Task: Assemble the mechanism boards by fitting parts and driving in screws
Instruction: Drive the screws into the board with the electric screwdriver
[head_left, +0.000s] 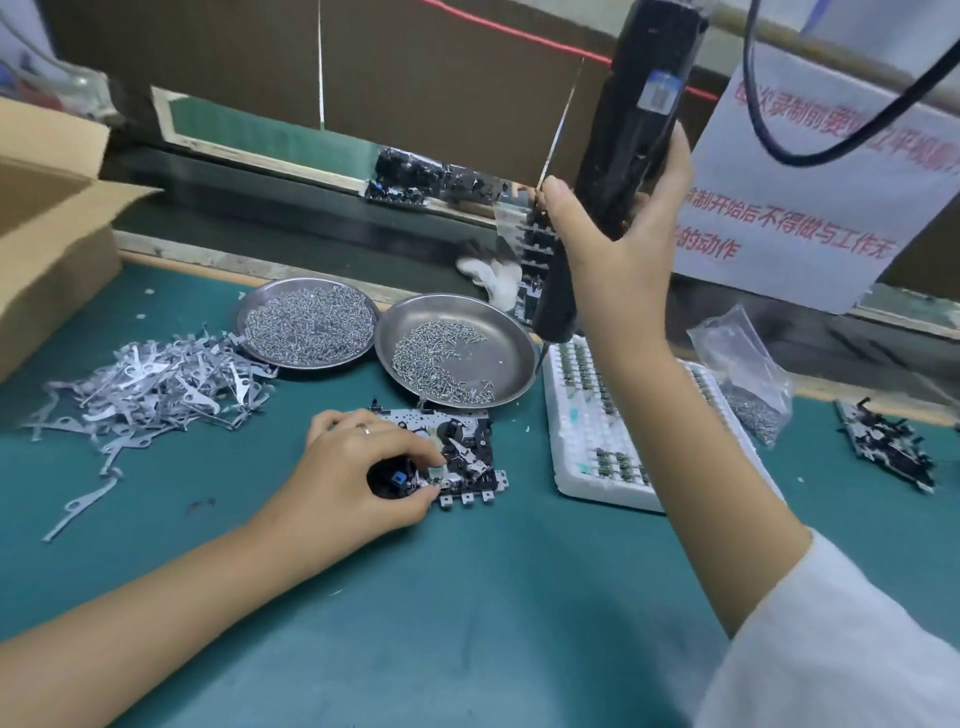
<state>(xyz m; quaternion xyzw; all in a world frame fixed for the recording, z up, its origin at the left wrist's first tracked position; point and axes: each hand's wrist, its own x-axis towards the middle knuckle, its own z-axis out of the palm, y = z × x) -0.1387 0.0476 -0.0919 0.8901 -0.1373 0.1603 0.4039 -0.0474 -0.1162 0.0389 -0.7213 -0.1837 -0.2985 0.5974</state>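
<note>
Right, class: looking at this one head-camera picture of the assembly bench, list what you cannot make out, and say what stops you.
- Left part of the mechanism board: covered by the left hand.
- Screwdriver top: cut off by the upper edge; its tip is too dark to see against the steel dish.
- Paper notice: red text blurred, part cut by the right edge.
- Parts in the white tray: partly behind the right hand's forearm.

The mechanism board (457, 452) lies on the bench (467, 597). Behind it sit 2 screw dishes (384, 332) side by side. Left of the board lies a heap of metal levers (150, 384); right of it, a foam tray (597, 431), then a screw bag (743, 374) and a second board (888, 441). A carton (47, 234) stands far left.
</note>
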